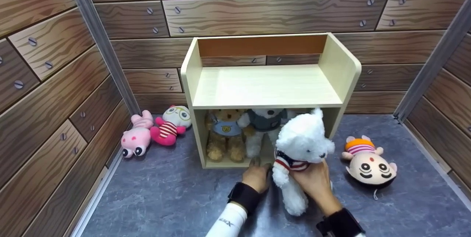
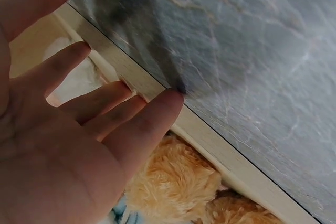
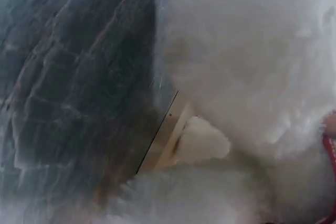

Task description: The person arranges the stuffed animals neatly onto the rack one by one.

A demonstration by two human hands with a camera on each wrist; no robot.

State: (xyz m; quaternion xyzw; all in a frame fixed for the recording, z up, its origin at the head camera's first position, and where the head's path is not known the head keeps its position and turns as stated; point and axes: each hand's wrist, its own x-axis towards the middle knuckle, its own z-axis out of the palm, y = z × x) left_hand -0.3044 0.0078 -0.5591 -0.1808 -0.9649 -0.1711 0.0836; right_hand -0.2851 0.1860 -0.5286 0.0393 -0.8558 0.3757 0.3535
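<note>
My right hand (image 1: 313,181) grips a white plush bear (image 1: 303,137) around its body, just under the head. The bear wears a navy, red and white striped top and tilts in front of the shelf's right half; its white fur (image 3: 252,56) fills much of the right wrist view. At the lower front edge of the small wooden shelf (image 1: 265,86), my left hand (image 1: 256,175) has its fingers extended, fingertips (image 2: 170,100) right at that edge. Inside the lower compartment sit a brown bear (image 1: 226,137) in a light blue top and another white plush (image 1: 266,123) in a dark green top.
Left of the shelf lie a pink plush (image 1: 137,137) with big eyes and a plush with green glasses (image 1: 171,124). A round-faced doll (image 1: 369,161) lies on the grey floor (image 1: 165,196) at the right. Wood-patterned walls (image 1: 239,16) enclose the sides and back.
</note>
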